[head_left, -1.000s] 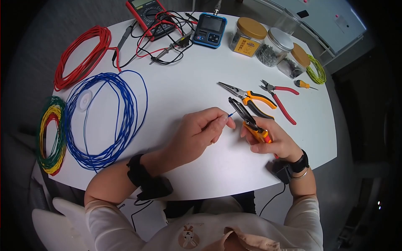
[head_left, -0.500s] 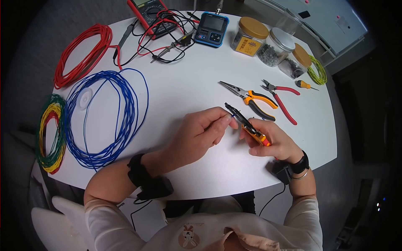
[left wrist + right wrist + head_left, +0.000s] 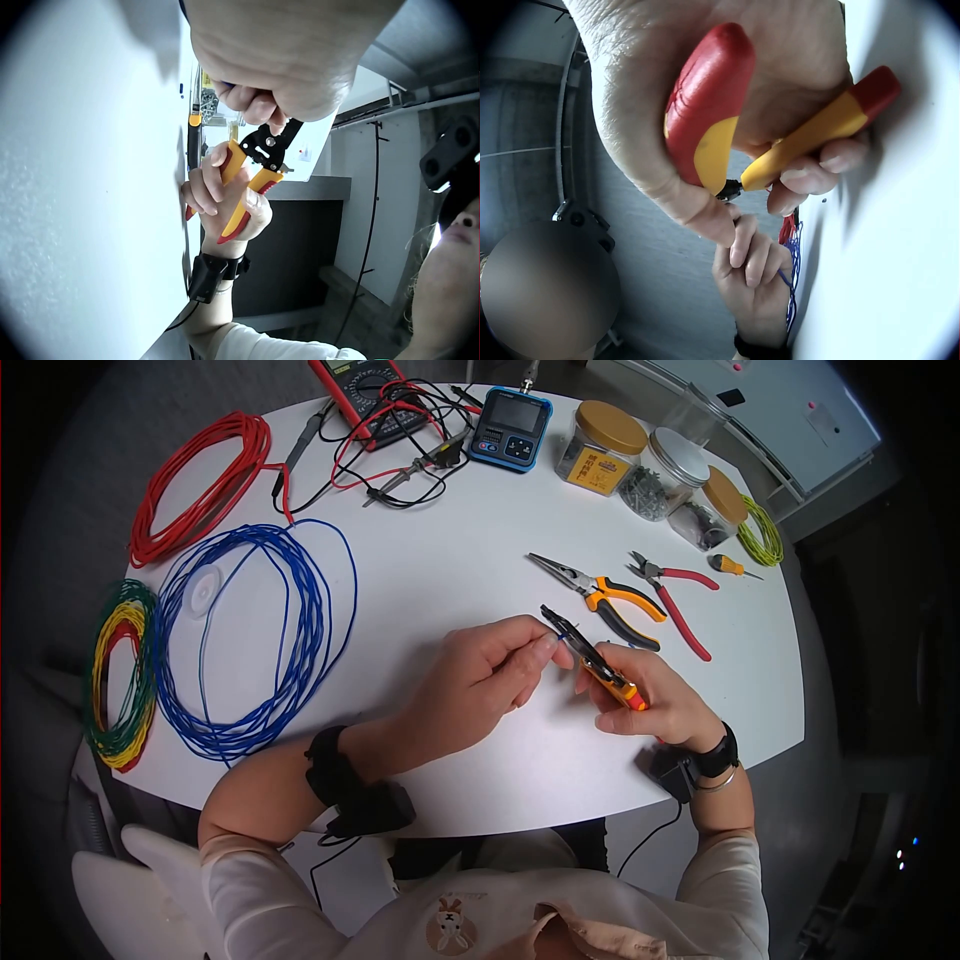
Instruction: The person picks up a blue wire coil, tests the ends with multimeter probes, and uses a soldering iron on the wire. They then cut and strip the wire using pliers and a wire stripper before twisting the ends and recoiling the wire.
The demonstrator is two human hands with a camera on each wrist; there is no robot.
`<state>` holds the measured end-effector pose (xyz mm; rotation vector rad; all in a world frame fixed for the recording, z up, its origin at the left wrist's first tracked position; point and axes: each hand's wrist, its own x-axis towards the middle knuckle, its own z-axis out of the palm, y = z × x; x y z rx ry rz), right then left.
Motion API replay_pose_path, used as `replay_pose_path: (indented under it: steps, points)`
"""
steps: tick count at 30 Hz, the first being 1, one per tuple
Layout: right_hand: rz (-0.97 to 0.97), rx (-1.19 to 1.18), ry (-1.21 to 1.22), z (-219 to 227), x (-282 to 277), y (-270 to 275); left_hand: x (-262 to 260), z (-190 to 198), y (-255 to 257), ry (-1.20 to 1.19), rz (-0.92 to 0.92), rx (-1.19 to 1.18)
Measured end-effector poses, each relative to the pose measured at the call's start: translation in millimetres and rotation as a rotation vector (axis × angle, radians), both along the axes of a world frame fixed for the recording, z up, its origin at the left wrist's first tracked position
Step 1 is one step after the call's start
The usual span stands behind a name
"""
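My left hand [image 3: 490, 672] pinches a short blue wire [image 3: 563, 639] between thumb and forefinger, and only a little of it shows past the fingertips. In my right hand [image 3: 660, 695] are wire strippers [image 3: 622, 690] with black jaws and yellow-and-red handles. The jaws lie across the wire right at the left fingertips. In the left wrist view the strippers' handles [image 3: 259, 191] stand spread, with the right fingers round one and the thumb along the other. Blue wire [image 3: 783, 277] trails by the left palm in the right wrist view.
Beyond the hands lie needle-nose pliers [image 3: 632, 594] and red-handled cutters [image 3: 683, 625]. Coils of blue wire [image 3: 237, 743] and red wire [image 3: 150, 540] fill the left side. Along the back are a multimeter [image 3: 350, 372], a blue tester [image 3: 508, 428] and several jars [image 3: 603, 445]; a screwdriver [image 3: 727, 564] lies right.
The strippers' jaws were beside the wire's end a second ago; they have swung left onto it, close to the left fingertips. Since half a second ago the hands have barely moved.
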<state>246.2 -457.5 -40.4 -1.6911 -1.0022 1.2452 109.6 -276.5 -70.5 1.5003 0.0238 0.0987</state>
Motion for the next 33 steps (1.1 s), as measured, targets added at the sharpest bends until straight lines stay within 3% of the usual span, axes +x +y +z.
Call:
replay_pose_path:
  steps: [33]
  points:
    - [-0.02, -0.01, -0.083, 0, -3, 1, -4, 15, -4, 0.153, 0.01, -0.114]
